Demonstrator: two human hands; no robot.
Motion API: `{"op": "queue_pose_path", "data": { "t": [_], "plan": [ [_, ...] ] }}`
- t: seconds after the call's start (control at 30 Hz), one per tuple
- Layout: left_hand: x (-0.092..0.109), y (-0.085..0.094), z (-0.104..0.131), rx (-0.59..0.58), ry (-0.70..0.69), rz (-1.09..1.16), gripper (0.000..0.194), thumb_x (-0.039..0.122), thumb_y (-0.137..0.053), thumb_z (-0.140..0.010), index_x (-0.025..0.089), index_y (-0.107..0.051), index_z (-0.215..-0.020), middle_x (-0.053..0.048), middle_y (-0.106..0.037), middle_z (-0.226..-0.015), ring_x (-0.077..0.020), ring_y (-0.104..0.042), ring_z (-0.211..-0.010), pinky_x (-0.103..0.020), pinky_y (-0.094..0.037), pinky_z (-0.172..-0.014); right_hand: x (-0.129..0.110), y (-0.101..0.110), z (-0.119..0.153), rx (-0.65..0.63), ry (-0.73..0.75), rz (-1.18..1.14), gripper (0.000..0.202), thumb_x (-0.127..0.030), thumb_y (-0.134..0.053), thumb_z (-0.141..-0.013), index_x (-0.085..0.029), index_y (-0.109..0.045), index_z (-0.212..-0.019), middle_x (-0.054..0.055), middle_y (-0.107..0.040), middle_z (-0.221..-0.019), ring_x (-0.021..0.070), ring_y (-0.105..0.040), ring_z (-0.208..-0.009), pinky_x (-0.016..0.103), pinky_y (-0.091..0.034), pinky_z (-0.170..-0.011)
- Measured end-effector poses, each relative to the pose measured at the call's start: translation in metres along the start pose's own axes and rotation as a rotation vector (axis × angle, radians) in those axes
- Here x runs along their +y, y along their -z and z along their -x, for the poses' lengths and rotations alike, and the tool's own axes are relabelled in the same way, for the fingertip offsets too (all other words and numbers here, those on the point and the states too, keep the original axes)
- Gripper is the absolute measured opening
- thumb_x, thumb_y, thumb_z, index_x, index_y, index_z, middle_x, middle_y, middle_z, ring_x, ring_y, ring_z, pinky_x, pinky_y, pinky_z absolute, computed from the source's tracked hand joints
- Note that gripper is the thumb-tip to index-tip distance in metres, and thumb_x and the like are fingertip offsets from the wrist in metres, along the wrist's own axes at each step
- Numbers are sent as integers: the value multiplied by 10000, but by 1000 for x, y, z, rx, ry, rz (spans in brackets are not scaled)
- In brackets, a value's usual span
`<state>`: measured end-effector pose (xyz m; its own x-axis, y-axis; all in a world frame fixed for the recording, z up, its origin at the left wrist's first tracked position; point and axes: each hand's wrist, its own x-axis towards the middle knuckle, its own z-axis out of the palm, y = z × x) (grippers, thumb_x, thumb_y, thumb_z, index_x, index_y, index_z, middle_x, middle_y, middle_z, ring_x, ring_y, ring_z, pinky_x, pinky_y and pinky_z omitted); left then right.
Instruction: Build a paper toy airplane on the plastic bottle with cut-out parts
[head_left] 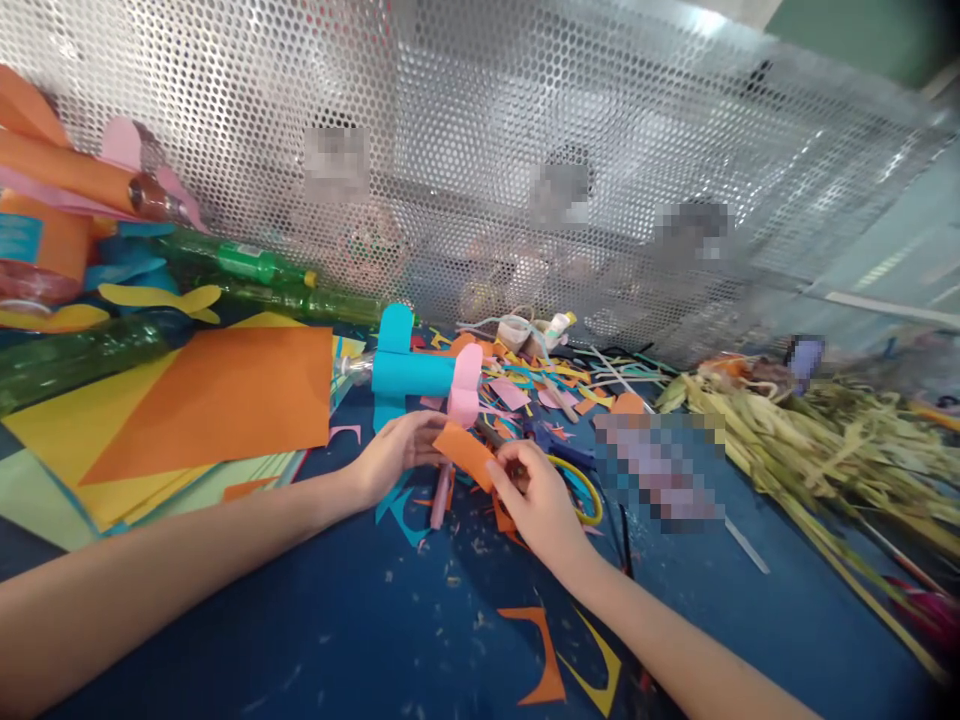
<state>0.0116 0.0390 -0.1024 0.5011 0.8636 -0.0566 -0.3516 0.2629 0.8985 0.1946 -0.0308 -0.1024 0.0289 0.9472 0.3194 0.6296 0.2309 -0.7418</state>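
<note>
An orange paper strip (466, 455) is held between my two hands above the blue table. My right hand (534, 490) pinches its right end between thumb and fingers. At its left end is my left hand (401, 452), palm turned inward, with its fingertips against or behind the strip. Just beyond my left hand lies a plastic bottle wrapped in blue paper (412, 373), with blue fins and a pink rounded piece (466, 385) at its right end. Yellow-handled scissors (592, 492) lie to the right of my right hand, partly hidden by it.
Orange and yellow sheets (225, 400) are stacked at the left, with green bottles (247, 262) behind. Paper scraps (525, 385) lie beyond my hands, orange and yellow offcuts (544, 655) nearer. Dried husks (817, 470) cover the right side. A perforated metal screen (465, 130) stands behind.
</note>
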Motion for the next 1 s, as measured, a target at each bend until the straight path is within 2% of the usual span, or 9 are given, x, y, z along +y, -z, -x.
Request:
{"op": "queue_pose_path", "data": {
  "t": [0.17,0.33,0.43,0.6,0.73,1.0],
  "plan": [
    [-2,0,1,-37,-78,-185,306,372,-674,-743,155,-624,-952,-51,-687,-913,-170,-643,-787,-277,-510,-725,-2,0,0,-18,-14,-23,178,-332,-487,-873,-205,-465,-750,21,-500,-770,164,-541,-659,280,-474,-597],
    [-6,4,-2,-24,-135,-275,260,370,-625,-789,160,-618,-942,-38,-685,-893,-153,-635,-790,-250,-504,-722,-5,1,-1,-15,16,-3,162,-288,-519,-848,-199,-472,-720,49,-506,-833,174,-545,-721,275,-479,-606],
    [-6,5,-2,-23,-149,-293,285,384,-621,-786,148,-612,-946,-48,-687,-893,-165,-638,-793,-264,-507,-723,-3,0,0,-2,-7,-39,182,-295,-533,-834,-202,-458,-697,82,-531,-936,204,-567,-852,268,-492,-624],
    [-3,1,0,-33,-150,-301,311,394,-621,-779,135,-605,-951,-68,-691,-905,-176,-644,-796,-281,-506,-733,0,-1,1,-74,-104,-97,135,-314,-525,-841,-216,-439,-806,-3,-537,-728,155,-571,-623,260,-466,-579],
    [-3,1,1,-28,-146,-314,313,391,-620,-778,131,-611,-952,-68,-687,-900,-173,-639,-795,-272,-500,-726,3,-2,1,-42,-80,-106,144,-301,-527,-843,-220,-419,-894,18,-559,-828,167,-588,-734,269,-468,-649],
    [-8,6,-2,48,-195,-292,241,352,-618,-778,143,-642,-895,-55,-666,-902,-167,-616,-833,-272,-488,-767,2,-2,1,-50,-70,-74,114,-289,-517,-856,-221,-437,-898,17,-578,-831,166,-587,-738,264,-452,-641]
  ]
}}
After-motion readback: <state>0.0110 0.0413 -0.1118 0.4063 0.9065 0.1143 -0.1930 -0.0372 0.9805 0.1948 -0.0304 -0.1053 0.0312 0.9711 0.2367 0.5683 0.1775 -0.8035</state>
